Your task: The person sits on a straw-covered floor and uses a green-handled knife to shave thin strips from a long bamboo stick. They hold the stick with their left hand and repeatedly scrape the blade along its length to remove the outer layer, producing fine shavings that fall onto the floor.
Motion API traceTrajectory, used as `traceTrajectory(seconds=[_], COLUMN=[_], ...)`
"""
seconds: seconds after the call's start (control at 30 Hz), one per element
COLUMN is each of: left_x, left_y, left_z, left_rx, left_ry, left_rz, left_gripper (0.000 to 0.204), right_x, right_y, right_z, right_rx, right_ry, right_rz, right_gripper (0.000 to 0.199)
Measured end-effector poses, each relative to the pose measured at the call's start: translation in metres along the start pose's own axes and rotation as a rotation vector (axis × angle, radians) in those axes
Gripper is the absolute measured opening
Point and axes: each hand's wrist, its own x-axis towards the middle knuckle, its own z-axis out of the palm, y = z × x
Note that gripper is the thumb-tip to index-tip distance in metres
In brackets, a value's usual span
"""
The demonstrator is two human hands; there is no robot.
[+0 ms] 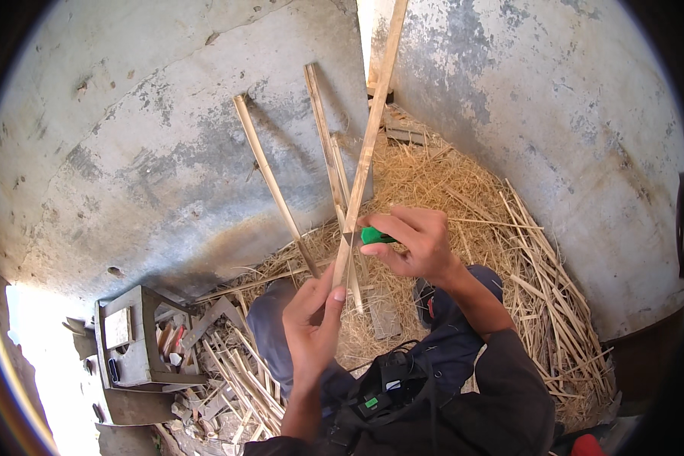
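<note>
My left hand [311, 327] grips the lower end of a long pale bamboo strip [366, 144] that rises steeply up past the top of the picture. My right hand [410, 243] is closed on a green-handled tool [372, 235], held against the strip just above my left hand. Its blade is hidden behind the strip. Both forearms come in from below, over my knees in dark blue trousers [448, 342].
Two more bamboo strips [270, 171] [325, 140] lean against the stained concrete wall [144, 152]. Straw and split slivers [539, 281] cover the ground to the right. A grey box with small tools [133, 342] stands at lower left, beside loose bamboo offcuts [243, 387].
</note>
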Motion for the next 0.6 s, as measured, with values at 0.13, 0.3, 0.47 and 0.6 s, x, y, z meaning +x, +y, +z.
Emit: traceTrajectory(seconds=[0.13, 0.3, 0.47, 0.6], left_x=[-0.004, -0.008, -0.035, -0.040], left_y=[0.001, 0.003, -0.030, -0.043], left_z=[0.002, 0.001, -0.005, -0.013], left_rx=[0.004, 0.012, -0.030, 0.029], left_ry=[0.006, 0.016, -0.028, -0.020], left_rz=[0.029, 0.017, -0.056, -0.047], left_gripper=[0.039, 0.038, 0.038, 0.036], right_x=[-0.002, 0.001, 0.008, 0.003], right_y=[-0.002, -0.003, 0.042, 0.041], right_z=[-0.003, -0.010, -0.020, -0.011], right_rx=[-0.042, -0.059, -0.063, -0.021], right_ry=[-0.009, 0.001, 0.106, 0.079], right_rz=[-0.008, 0.067, 0.214, 0.230], right_gripper=[0.040, 0.034, 0.032, 0.031])
